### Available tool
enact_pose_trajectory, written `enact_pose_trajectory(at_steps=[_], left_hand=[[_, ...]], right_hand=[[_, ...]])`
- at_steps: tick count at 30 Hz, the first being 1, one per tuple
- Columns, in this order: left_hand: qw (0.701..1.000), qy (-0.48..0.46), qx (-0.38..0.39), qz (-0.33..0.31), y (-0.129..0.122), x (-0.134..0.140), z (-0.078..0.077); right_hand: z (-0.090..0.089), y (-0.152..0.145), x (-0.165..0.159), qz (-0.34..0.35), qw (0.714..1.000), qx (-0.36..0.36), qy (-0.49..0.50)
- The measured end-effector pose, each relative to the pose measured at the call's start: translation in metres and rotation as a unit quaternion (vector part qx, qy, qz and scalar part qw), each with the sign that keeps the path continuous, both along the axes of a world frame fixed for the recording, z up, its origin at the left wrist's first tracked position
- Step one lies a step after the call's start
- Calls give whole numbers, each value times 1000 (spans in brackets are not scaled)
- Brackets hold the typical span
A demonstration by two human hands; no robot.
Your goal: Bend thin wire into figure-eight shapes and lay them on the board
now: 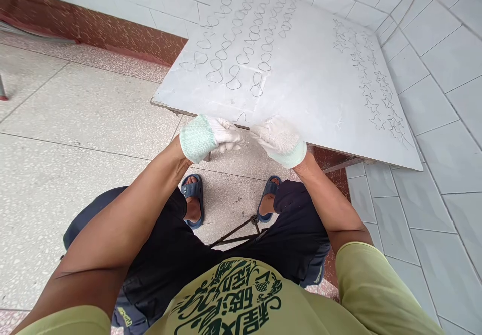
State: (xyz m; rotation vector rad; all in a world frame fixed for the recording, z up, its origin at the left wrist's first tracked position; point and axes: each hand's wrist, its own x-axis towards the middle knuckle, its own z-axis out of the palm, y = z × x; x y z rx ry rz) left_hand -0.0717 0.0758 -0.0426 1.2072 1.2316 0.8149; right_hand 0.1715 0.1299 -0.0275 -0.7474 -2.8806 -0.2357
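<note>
My left hand (223, 132), in a white knit glove with a mint-green cuff, is closed in a pinch at the front edge of a white-topped table (301, 99). Just to its right, my right hand (277, 136) wears a matching glove, its fingertips also pinched together. A thin dark wire (243, 117) runs between the two hands and rises in a small bent peak; its ends are hidden by the gloves. Beyond the hands lie rows of wire figure-eights (233, 78). Wire stars (377, 121) are grouped on the right part of the tabletop.
Grey tiled walls (425, 94) meet the table at the back and right. Below is a speckled floor (94, 104), with my feet in blue sandals (193, 189). A thin dark metal frame (233, 238) stands between my legs. A cable (404, 16) hangs at the upper right.
</note>
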Motion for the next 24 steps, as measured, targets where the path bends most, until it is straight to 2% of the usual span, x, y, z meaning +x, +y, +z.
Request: enact_pose_trajectory(at_steps=[6,11,14,17,19,21,24], left_hand=[[999,6,-17,-32,7,3,2],[999,-4,-14,-48,9,2,-3],[999,0,14,-29,8,2,-7],[1000,1,23,1,7,3,-6],[1000,-7,16,16,7,4,-2],[999,-23,9,36,7,4,3],[996,-64,9,66,5,5,9]], right_hand=[[-9,4,-2,14,1000,4,19],[-9,6,-3,14,1000,4,10],[-6,5,-4,2,999,-38,33],[-7,1,-3,-30,991,-73,106],[-12,-4,-2,-61,978,-83,180],[-16,-8,-1,-85,954,-119,263],[-16,-12,-2,-149,886,-228,375]])
